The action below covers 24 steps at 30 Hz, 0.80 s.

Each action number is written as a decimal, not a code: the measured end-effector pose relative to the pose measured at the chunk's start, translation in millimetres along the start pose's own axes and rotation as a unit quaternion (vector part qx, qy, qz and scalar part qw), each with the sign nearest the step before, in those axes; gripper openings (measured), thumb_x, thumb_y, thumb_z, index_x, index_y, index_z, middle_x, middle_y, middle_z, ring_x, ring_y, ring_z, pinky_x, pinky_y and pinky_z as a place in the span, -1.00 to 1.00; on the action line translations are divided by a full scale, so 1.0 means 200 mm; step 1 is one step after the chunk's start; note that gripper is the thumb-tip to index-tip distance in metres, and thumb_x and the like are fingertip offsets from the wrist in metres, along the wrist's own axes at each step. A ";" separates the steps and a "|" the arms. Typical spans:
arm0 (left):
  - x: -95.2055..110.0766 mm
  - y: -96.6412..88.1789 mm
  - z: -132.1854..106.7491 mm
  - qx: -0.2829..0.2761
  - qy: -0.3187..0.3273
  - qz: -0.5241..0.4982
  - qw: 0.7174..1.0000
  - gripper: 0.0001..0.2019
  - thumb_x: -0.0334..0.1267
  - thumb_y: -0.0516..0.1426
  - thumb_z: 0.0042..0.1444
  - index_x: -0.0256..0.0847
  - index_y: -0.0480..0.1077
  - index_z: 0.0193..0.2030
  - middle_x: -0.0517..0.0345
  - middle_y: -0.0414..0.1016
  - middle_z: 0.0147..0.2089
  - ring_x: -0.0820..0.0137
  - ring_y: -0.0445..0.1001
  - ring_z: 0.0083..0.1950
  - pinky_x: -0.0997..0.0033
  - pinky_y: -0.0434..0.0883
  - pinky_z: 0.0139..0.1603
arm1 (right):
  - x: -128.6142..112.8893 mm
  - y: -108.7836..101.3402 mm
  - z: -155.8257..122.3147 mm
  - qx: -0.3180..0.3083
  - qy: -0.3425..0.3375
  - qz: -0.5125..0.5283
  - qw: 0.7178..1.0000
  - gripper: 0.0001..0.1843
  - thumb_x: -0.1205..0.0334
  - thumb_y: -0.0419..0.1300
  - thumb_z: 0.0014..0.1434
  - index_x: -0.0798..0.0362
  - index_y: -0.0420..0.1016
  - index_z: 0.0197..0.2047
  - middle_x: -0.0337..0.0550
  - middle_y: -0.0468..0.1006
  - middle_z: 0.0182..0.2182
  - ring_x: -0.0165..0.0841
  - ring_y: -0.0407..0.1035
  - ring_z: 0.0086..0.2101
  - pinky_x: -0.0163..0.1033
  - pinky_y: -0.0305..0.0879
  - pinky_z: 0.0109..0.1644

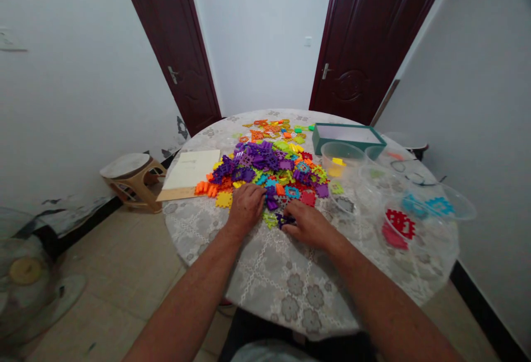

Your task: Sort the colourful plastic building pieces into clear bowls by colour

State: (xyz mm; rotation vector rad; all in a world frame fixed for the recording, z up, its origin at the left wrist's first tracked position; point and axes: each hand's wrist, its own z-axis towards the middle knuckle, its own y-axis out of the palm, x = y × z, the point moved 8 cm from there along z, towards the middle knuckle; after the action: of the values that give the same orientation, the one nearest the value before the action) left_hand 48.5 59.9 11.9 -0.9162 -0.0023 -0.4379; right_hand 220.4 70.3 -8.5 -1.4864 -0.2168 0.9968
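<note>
A heap of colourful plastic interlocking pieces (265,157) lies in front of me, mostly purple on top. At its near left edge, my left hand (248,205) is closed, fingers curled down against the pieces. What it grips, if anything, is hidden. Beside its fingertips sits a purple piece (271,198). My right hand (311,223) is closed at the near right edge, with thumb and fingers around a dark purple interlocking piece (284,220). Near both hands lie a lime-green piece (270,220), a yellow piece (224,200) and a red piece (307,197).
Clear plastic tubs stand on the right, one with red pieces (400,225), another with blue pieces (438,206) and one with yellow pieces (337,167). Behind them is a green box (348,139). An open notebook (191,169) lies left on the round table (298,301).
</note>
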 end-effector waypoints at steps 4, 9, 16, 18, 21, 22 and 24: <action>-0.05 -0.08 0.00 0.069 -0.042 -0.009 0.997 -0.75 -0.24 0.03 0.43 -0.20 0.53 0.01 -0.06 0.64 -0.06 0.17 0.53 0.04 0.09 0.40 0.16 | 0.03 0.00 0.02 0.026 -0.021 0.059 0.998 -0.97 0.30 0.24 0.29 0.03 0.46 -0.24 -0.17 0.52 -0.28 -0.31 0.38 -0.24 -0.26 0.18 -0.15; -0.06 -0.14 -0.01 0.075 -0.140 -0.103 0.982 -0.75 -0.18 0.04 0.42 -0.17 0.53 0.02 0.00 0.66 -0.07 0.23 0.59 -0.02 0.22 0.46 0.10 | 0.04 -0.07 0.02 0.126 -0.028 0.151 0.980 -0.87 0.20 0.21 0.34 0.02 0.41 -0.27 -0.21 0.45 -0.34 -0.33 0.32 -0.32 -0.24 0.17 -0.20; 0.08 -0.07 -0.13 -0.034 -0.234 -0.225 0.945 -0.77 -0.12 0.08 0.39 -0.15 0.52 -0.06 0.12 0.64 -0.18 0.33 0.58 -0.19 0.34 0.44 -0.08 | 0.09 0.01 0.04 0.066 0.080 0.408 0.907 -0.77 0.01 0.23 0.29 -0.01 0.39 -0.21 -0.32 0.43 -0.47 -0.39 0.30 -0.51 -0.29 0.22 -0.42; 0.12 -0.04 -0.16 -0.063 -0.235 -0.256 0.935 -0.78 -0.11 0.09 0.39 -0.14 0.51 -0.07 0.16 0.62 -0.22 0.35 0.56 -0.22 0.37 0.43 -0.13 | 0.09 0.05 0.05 0.031 0.106 0.456 0.883 -0.72 0.00 0.29 0.23 -0.02 0.35 -0.20 -0.36 0.44 -0.52 -0.41 0.29 -0.57 -0.31 0.20 -0.49; 0.14 -0.03 -0.17 -0.085 -0.221 -0.281 0.930 -0.78 -0.11 0.08 0.39 -0.14 0.49 -0.07 0.16 0.62 -0.21 0.35 0.57 -0.21 0.37 0.44 -0.13 | 0.09 0.07 0.05 0.032 0.120 0.503 0.855 -0.59 0.03 0.35 0.12 -0.03 0.34 -0.05 -0.38 0.48 -0.48 -0.40 0.32 -0.57 -0.33 0.21 -0.53; 0.14 -0.03 -0.16 -0.091 -0.213 -0.278 0.932 -0.78 -0.11 0.08 0.40 -0.14 0.49 -0.06 0.15 0.63 -0.19 0.34 0.57 -0.19 0.36 0.44 -0.12 | 0.09 0.07 0.06 0.033 0.119 0.508 0.853 -0.56 0.04 0.35 0.12 -0.04 0.34 0.00 -0.37 0.49 -0.45 -0.40 0.33 -0.56 -0.33 0.21 -0.53; 0.13 -0.04 -0.14 -0.105 -0.186 -0.254 0.943 -0.77 -0.10 0.07 0.40 -0.13 0.50 -0.04 0.11 0.64 -0.14 0.31 0.59 -0.14 0.31 0.46 -0.04 | 0.09 0.05 0.06 0.046 0.103 0.482 0.869 -0.59 0.06 0.32 0.15 -0.03 0.38 0.03 -0.34 0.51 -0.42 -0.38 0.35 -0.52 -0.31 0.24 -0.49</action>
State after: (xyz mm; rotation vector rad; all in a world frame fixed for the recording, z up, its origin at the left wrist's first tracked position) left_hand 64.8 24.8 5.5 -1.2009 -0.5583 -0.7465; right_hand 219.1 88.2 -23.8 -1.5991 0.8047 1.5735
